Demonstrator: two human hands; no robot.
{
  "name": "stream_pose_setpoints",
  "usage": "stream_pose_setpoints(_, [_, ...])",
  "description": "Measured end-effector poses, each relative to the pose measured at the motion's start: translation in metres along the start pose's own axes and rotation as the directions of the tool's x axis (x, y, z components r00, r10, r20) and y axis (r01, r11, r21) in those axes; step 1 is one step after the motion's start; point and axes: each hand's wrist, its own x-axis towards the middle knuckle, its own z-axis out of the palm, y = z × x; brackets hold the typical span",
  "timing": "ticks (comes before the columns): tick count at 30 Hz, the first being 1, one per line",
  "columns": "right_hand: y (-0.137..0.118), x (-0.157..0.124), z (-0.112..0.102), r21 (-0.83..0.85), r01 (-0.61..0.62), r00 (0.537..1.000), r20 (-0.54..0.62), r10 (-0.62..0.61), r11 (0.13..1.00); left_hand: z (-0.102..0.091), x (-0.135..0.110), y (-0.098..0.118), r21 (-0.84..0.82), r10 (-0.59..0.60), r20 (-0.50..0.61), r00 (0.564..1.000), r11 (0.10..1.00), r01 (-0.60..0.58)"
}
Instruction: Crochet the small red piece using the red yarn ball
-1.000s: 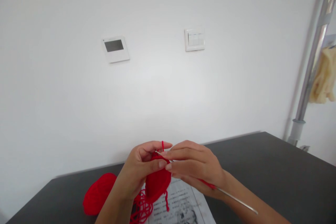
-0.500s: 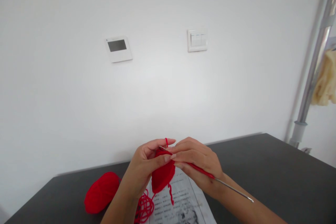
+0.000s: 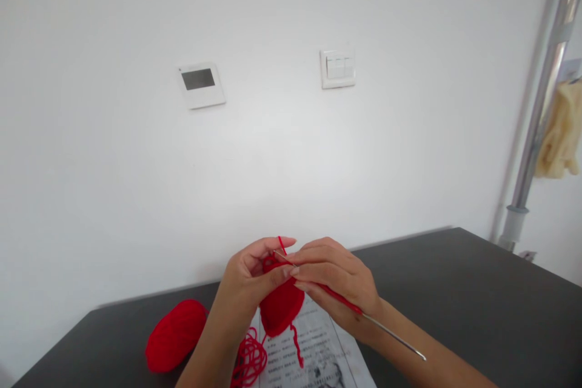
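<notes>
My left hand [image 3: 253, 279] pinches a piece of red crochet work [image 3: 282, 306] between thumb and fingers, and a strand of red yarn [image 3: 282, 245] loops over its raised index finger. In my right hand [image 3: 339, 282] is a crochet hook [image 3: 394, 335] with a red grip and metal ends; its tip lies at the top edge of the piece, close to the left fingers. A short red yarn tail [image 3: 297, 345] dangles from the bottom of the work. The stitch at the hook tip is too small to make out.
A red ball of yarn [image 3: 175, 334] lies on the dark table [image 3: 436, 291] left of my arm, with loose yarn coils [image 3: 250, 361] beside it. Printed paper [image 3: 318, 339] is under the hands. A wall switch [image 3: 337, 68], a wall panel [image 3: 201, 85] and a metal pole [image 3: 539, 115] stand beyond.
The hook and my right hand have shifted slightly left. The crochet piece has tilted a little, showing loops at its upper edge, and the yarn at the index finger slants more.
</notes>
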Motion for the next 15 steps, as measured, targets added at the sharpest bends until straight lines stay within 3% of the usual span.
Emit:
stream_pose_setpoints(10, [0.002,-0.005,0.004,-0.074,-0.113,0.994,0.005,0.114,0.991,0.007,0.0,-0.005,0.112,0.168,-0.133,0.977,0.982,-0.153])
stream_pose_setpoints(15, [0.004,-0.007,0.007,-0.121,-0.103,0.993,0.042,0.108,0.987,0.007,0.0,-0.014,0.317,0.247,-0.169,0.954,0.93,-0.185])
